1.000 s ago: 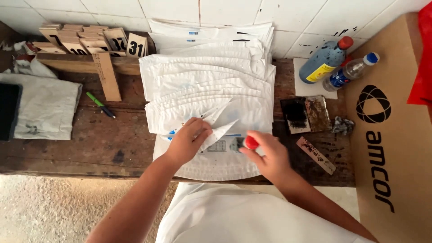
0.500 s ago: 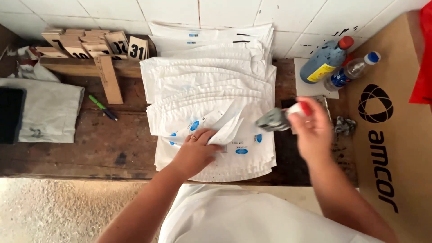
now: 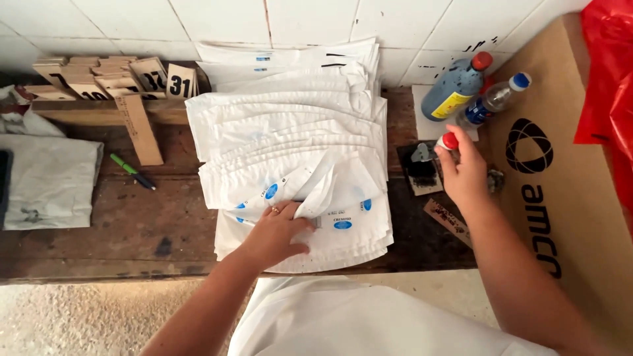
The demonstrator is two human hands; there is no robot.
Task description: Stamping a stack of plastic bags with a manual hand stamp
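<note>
Bags (image 3: 290, 151) lie fanned in a long white stack down the middle of the desk (image 3: 99, 217), the long axis running from the back wall toward the front edge. From where I watch, my left hand (image 3: 277, 231) rests on the near end of the stack, fingers closed on the lifted flap of an upper bag and peeling it up off the ones beneath; the blue round marks show on the bags just under it. My right hand (image 3: 465, 175) is off to the right of the stack, near the desk's right edge, its grip clenched around a small stamp with a red knob (image 3: 438, 146), whose face is down on the dark ink pad (image 3: 422, 173). So the stamp lies to the right of the exposed bag, apart from it, and the right hand is the nearer one to the pad. Two bottles (image 3: 471, 92) stand at the back right corner, beside a brown cardboard box (image 3: 560, 217).
</note>
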